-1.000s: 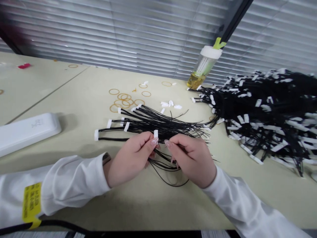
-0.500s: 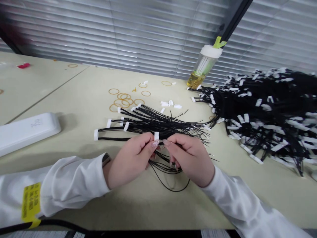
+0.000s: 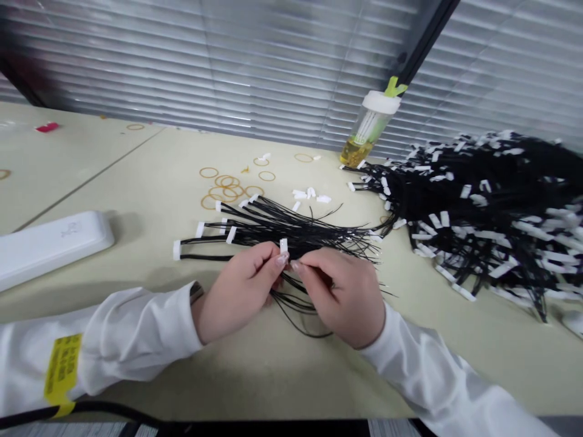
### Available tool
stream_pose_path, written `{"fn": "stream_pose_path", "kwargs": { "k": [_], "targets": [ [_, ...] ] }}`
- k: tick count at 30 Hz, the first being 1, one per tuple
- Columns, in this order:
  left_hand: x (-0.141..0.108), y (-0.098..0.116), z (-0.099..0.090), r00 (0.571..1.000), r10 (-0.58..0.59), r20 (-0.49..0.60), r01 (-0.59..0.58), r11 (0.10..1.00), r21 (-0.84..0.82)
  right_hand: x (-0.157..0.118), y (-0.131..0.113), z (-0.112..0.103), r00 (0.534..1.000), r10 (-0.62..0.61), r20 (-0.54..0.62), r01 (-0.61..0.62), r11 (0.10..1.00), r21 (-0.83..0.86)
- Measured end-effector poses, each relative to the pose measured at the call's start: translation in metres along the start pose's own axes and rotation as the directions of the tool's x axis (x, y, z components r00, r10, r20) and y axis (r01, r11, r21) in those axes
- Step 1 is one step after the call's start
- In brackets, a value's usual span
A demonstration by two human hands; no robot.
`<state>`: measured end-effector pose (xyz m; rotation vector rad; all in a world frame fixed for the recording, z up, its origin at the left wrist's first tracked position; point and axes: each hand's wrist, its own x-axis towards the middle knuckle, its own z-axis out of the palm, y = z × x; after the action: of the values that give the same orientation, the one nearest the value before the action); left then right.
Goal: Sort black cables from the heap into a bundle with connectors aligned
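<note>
In the head view, the left hand [image 3: 237, 295] sits at lower centre, its fingers [image 3: 272, 262] pinching a white connector [image 3: 283, 245] that stands upright. A loose bundle of black wires [image 3: 277, 224] lies on the tabletop [image 3: 113, 182] under and beyond both hands, with a bigger heap [image 3: 473, 206] at right of the frame. The right hand [image 3: 341, 297] is just beside the left, its fingers [image 3: 303, 269] pressed together on strands; what they pinch is hidden. The step in hand is at this one connector, which needs easing free of the bundle.
</note>
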<state>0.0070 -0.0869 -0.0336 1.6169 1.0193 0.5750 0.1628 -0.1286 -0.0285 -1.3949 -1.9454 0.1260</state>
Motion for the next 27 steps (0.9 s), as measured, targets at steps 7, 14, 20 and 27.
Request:
{"fn": "stream_pose_path", "kwargs": {
  "k": [7,14,20,27],
  "targets": [
    [-0.003,0.0,0.002,0.994,-0.06,-0.088,0.038,0.969,-0.243,0.005,0.037,-0.008,0.983,0.143,-0.116,-0.146,0.989,-0.017],
    [-0.019,-0.008,-0.004,0.936,0.264,0.234,-0.14,0.887,-0.441,0.01,0.024,-0.024,0.947,0.24,-0.214,-0.211,0.966,0.151],
    [-0.027,-0.01,-0.009,0.875,0.284,0.393,-0.137,0.922,-0.362,0.009,0.038,-0.108,0.839,0.4,-0.369,-0.342,0.915,0.213],
    [-0.034,-0.004,-0.005,0.892,0.211,0.4,-0.118,0.962,-0.246,0.045,0.1,-0.275,0.679,0.492,-0.544,-0.66,0.734,-0.161]
  ]
}}
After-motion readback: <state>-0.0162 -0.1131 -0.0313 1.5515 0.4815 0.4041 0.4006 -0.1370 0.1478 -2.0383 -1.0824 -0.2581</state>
